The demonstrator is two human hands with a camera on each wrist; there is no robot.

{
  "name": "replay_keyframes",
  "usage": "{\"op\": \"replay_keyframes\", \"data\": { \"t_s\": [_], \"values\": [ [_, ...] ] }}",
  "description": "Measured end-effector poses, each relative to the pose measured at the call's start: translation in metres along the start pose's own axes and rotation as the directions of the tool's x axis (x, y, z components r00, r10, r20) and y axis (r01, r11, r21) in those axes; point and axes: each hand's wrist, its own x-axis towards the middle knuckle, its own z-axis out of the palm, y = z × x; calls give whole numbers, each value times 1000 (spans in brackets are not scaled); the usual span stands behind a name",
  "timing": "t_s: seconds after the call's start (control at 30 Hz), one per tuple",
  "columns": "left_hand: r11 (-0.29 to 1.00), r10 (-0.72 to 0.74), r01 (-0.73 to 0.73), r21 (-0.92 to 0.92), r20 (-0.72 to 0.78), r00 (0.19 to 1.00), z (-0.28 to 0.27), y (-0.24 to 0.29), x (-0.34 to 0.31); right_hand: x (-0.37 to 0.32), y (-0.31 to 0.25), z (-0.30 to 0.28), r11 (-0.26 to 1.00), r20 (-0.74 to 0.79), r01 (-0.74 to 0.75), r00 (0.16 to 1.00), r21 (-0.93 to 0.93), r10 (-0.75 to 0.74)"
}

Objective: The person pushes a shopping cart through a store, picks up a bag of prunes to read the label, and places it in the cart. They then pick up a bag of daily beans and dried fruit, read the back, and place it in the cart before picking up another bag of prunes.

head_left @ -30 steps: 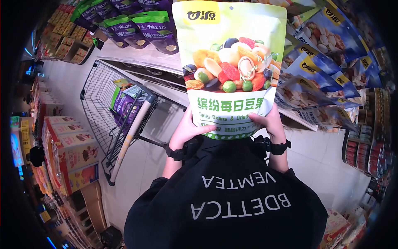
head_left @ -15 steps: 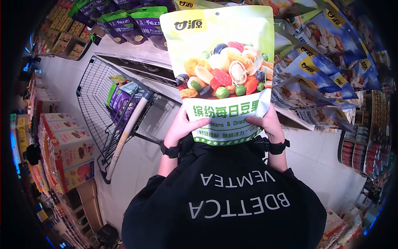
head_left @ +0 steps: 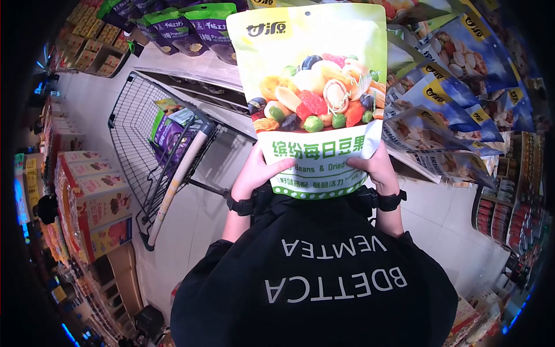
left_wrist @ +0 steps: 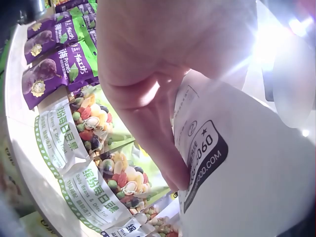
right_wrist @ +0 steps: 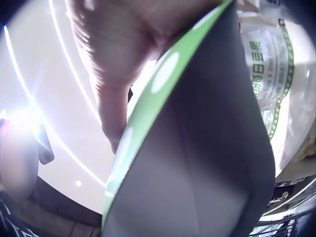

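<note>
I hold a large green and white snack pouch (head_left: 315, 87) printed with mixed beans and dried fruit upright in front of me. My left hand (head_left: 259, 172) grips its lower left edge, thumb across the front. My right hand (head_left: 377, 165) grips the lower right edge the same way. In the left wrist view the left hand's fingers (left_wrist: 158, 128) lie on the pouch's white back (left_wrist: 247, 168). Seen from the right wrist, the right hand (right_wrist: 116, 64) clamps the pouch's green-edged bottom (right_wrist: 197, 148).
A wire shopping cart (head_left: 165, 150) stands to my left with purple and green bags (head_left: 170, 130) inside. Shelves of blue snack pouches (head_left: 445, 87) hang at right, purple prune bags (head_left: 191, 29) at top left. Stacked boxes (head_left: 95, 202) line the left aisle.
The pouch dipped slightly down and left half a second ago, then came back up and right. Both hands keep the same hold on its lower edge.
</note>
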Motion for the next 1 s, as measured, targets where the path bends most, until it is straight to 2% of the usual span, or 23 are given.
{"op": "replay_keyframes", "data": {
  "t_s": [0.23, 0.47, 0.73, 0.93, 1.0],
  "values": [
    [1000, -3, 3, -1, -3, 1000, 1, -1, 2, 3, 1, -2, 999, 0, 5, 1000, -39, -5],
    [1000, -25, 25, 5, -22, 999, 1, -5, 3, 6, 0, -2, 1000, -9, 28, 1000, 8, -28],
    [999, -40, 40, 2, -33, 999, -1, -2, 2, 13, 1, -2, 1000, 37, -4, 999, -11, 4],
    [999, -34, 34, 0, -111, 993, -6, -8, -2, 25, 1, 1, 1000, 83, -27, 996, -6, 27],
    [1000, 4, 1, 25, -186, 983, -6, -11, -3, 28, 0, 4, 1000, 93, -21, 995, 4, 21]
  ]
}}
